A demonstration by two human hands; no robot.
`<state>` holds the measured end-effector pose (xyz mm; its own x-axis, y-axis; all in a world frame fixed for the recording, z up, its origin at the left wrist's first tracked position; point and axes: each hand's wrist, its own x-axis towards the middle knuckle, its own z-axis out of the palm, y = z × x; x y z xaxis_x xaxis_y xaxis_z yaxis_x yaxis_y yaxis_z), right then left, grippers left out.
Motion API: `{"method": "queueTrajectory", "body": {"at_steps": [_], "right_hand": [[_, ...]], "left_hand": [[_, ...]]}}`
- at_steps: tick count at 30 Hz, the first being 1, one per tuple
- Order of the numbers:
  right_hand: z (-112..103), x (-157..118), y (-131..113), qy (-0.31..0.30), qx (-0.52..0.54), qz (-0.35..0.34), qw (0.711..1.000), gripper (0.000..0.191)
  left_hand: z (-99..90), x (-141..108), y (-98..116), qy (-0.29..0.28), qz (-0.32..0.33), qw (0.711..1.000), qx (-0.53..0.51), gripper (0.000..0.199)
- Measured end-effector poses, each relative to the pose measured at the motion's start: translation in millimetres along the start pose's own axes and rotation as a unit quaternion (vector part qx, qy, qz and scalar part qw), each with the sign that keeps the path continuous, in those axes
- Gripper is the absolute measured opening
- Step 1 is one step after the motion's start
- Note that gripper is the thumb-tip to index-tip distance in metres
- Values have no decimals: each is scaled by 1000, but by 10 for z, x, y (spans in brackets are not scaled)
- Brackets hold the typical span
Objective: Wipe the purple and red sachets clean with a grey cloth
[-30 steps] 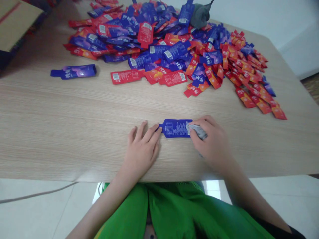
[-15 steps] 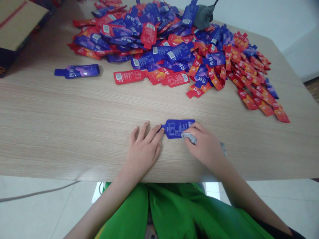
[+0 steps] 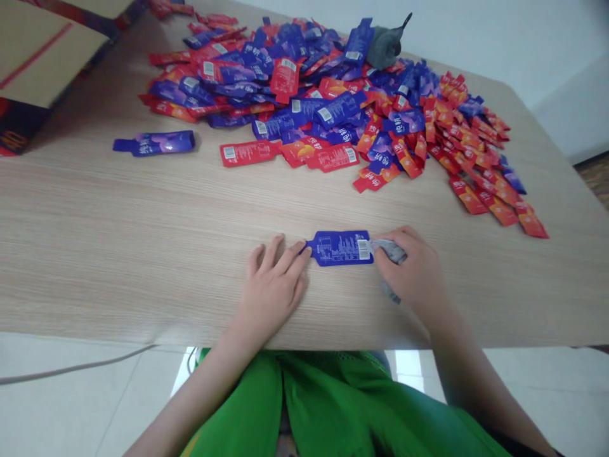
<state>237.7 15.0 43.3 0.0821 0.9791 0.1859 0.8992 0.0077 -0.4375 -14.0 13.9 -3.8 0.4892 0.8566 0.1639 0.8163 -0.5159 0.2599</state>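
A blue sachet (image 3: 340,248) lies flat on the table near its front edge, barcode side up, its narrow neck pointing left. My left hand (image 3: 277,282) rests on the table with fingers spread, two fingertips on the neck of the sachet. My right hand (image 3: 415,270) is closed around a crumpled grey cloth (image 3: 391,251) at the sachet's right end. Part of the cloth hangs out below the fingers.
A large pile of red and blue sachets (image 3: 285,79) covers the back of the table (image 3: 143,254). A single blue sachet (image 3: 159,143) lies at left. A cardboard box (image 3: 52,51) stands far left, and a dark grey object (image 3: 384,47) sits behind the pile.
My right hand has moved right with the cloth, off the sachet's printed face, and the barcode now shows. My left hand stays on the neck. The view has shifted slightly.
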Motion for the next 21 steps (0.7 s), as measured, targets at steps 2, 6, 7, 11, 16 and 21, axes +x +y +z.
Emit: {"method": "queueTrajectory", "body": {"at_steps": [2, 6, 7, 11, 16, 21], "right_hand": [[39, 103, -139, 9, 8, -29, 1000, 12], [239, 334, -356, -14, -37, -67, 997, 18], [293, 373, -383, -31, -55, -73, 995, 20], [407, 383, -401, -73, -98, -83, 989, 21], [328, 144, -389, -82, -86, -83, 989, 19], [230, -117, -429, -118, -74, -75, 987, 15]], "left_hand": [[-6, 1, 3, 2, 2, 1000, 6, 45], [-9, -8, 16, 5, 2, 1000, 11, 45], [-6, -13, 18, 6, 2, 1000, 12, 46], [6, -27, 18, 9, 0, 1000, 13, 47], [0, -17, 22, 11, -4, 1000, 5, 48], [-7, -13, 35, 9, -7, 1000, 1, 48]]}}
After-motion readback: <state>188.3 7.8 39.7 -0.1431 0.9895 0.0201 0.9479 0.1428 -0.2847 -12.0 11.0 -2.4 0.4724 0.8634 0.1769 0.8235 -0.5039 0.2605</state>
